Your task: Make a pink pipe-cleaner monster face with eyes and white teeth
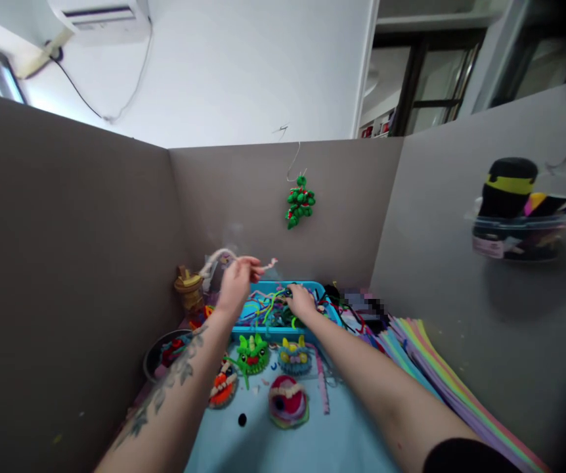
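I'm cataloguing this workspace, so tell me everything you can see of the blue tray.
The bright-blue tray looks like plastic, rectangular with rounded corners and raised sides. It sits upright near the back partition, holding a tangle of colorful fuzzy strips. The right hand reaches in among them; the left forearm partly hides its left end.
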Action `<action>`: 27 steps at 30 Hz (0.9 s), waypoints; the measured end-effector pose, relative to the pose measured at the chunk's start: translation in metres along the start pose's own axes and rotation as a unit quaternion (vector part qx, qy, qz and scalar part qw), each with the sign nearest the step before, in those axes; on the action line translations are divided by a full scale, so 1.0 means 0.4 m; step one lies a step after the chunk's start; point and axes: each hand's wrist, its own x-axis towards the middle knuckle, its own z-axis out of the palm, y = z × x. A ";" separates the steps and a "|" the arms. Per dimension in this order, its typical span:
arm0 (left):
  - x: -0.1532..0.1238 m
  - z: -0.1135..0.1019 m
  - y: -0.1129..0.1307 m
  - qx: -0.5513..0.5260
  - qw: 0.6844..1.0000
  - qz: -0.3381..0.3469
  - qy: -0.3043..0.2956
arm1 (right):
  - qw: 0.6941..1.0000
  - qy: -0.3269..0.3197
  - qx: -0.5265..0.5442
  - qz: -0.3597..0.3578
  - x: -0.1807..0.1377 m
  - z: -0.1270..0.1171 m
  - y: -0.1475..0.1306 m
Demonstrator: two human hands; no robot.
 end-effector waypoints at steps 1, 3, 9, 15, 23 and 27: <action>-0.002 -0.035 0.039 -0.014 1.000 0.019 0.017 | 1.000 -0.008 -0.018 0.001 0.011 -0.002 0.011; -0.025 -0.111 0.090 -0.108 0.990 0.057 0.078 | 0.998 -0.027 -0.052 0.002 0.026 -0.007 0.034; -0.202 -0.285 -0.035 -0.337 0.908 -0.034 0.247 | 0.982 -0.156 -0.105 -0.027 0.078 -0.034 0.042; -0.276 -0.321 -0.163 -0.432 0.872 -0.063 0.223 | 0.980 -0.151 -0.108 -0.066 0.164 -0.043 -0.126; -0.315 -0.304 -0.141 -0.385 0.895 -0.102 0.200 | 0.966 -0.241 0.007 -0.097 0.091 0.175 -0.375; -0.324 -0.304 -0.147 -0.369 0.907 -0.099 0.175 | 0.968 -0.229 0.091 -0.054 0.123 0.195 -0.357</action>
